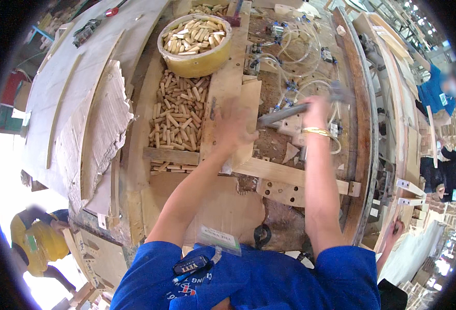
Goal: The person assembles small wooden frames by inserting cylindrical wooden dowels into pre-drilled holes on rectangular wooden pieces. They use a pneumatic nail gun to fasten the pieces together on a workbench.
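The right hand (pixel 317 109) grips a grey, long-handled hammer (pixel 286 113) above the brown wooden workbench (pixel 363 144). The blurred left hand (pixel 232 126) spreads wide over a pale, flat wooden board (pixel 252 98), perhaps steadying it; contact is unclear.

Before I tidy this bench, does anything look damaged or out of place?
Yes: the pale sheet left of the loose wooden dowels has a ragged, torn-looking right edge, as though part was ripped away.

Smooth wooden bar (pixel 290 173), matt wooden dowels (pixel 179 113), glossy metal bangle (pixel 317 132)
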Available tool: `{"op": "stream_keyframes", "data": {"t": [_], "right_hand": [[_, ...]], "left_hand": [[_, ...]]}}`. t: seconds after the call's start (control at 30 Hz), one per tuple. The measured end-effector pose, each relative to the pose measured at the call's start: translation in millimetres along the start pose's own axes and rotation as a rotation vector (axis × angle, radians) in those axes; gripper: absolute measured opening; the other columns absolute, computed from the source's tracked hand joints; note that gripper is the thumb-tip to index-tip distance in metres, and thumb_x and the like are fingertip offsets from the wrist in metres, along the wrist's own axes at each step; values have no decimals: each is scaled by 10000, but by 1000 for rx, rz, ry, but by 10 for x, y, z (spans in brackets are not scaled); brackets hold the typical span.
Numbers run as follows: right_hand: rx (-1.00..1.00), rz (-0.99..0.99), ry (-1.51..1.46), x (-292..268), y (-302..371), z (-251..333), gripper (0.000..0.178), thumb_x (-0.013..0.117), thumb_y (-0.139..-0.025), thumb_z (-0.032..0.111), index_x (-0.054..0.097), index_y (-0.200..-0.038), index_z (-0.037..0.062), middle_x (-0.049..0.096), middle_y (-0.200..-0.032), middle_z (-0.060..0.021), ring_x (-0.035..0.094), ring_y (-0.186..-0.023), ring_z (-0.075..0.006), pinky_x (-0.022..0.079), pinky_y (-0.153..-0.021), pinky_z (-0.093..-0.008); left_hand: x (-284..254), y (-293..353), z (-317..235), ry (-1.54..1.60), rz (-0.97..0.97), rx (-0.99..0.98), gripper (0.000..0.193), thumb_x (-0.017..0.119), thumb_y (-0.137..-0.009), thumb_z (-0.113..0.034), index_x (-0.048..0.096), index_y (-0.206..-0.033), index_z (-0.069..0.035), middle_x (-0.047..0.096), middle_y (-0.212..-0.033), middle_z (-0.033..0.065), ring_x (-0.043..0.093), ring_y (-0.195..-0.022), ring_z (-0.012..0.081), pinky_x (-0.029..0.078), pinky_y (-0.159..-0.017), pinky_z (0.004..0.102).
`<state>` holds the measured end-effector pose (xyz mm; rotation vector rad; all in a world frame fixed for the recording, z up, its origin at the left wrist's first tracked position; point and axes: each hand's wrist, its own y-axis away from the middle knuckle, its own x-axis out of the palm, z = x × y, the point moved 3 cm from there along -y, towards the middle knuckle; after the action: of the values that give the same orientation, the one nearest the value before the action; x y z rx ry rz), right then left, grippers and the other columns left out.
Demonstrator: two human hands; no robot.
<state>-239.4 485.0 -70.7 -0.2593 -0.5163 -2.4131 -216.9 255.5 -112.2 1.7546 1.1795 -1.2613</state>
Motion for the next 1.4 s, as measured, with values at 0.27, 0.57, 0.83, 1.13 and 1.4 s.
{"op": "stream_keyframes", "data": {"t": [0.27,0.57,0.83,1.13,1.4], "right_hand": [[831,607,-539,-659,142,741,320,473,-985,286,546,-1015,-25,438,-633,68,429,-490,-45,398,-442,-235],[110,225,391,-1559,1725,869,314,575,-933,369,590,-1005,65,415,-529,26,393,-384,-78,348,-365,-264],[-277,983,1217,-1884,2928,-323,310,666,-806,244,611,-1037,45,660,-909,-161,641,-844,-365,519,-716,-423],[-619,986,797,-1533,2887,-590,156,643,-827,171,643,-899,33,651,-864,-140,620,-751,-318,507,-683,-398],[-450,476,651,-1437,1648,-697,238,636,-872,183,605,-749,-18,556,-566,-106,502,-482,-145,380,-469,-288]], "left_hand": [[25,50,118,-65,-49,-49,784,666,-693,-545,472,-1349,-163,226,-1524,152,145,-1428,297,109,-1127,551],[-36,150,75,-72,-29,-30,753,646,-734,-568,482,-1334,-144,221,-1528,159,141,-1435,302,106,-1130,551],[-120,125,23,8,21,-10,802,659,-743,-568,450,-1373,-118,157,-1550,155,90,-1446,296,67,-1145,530],[1,153,44,-13,-37,-75,846,700,-683,-485,406,-1385,-116,179,-1539,159,78,-1448,306,50,-1151,536],[-63,147,-77,-20,-59,-43,831,744,-661,-461,429,-1347,-115,235,-1513,163,134,-1433,313,107,-1139,554]]}}
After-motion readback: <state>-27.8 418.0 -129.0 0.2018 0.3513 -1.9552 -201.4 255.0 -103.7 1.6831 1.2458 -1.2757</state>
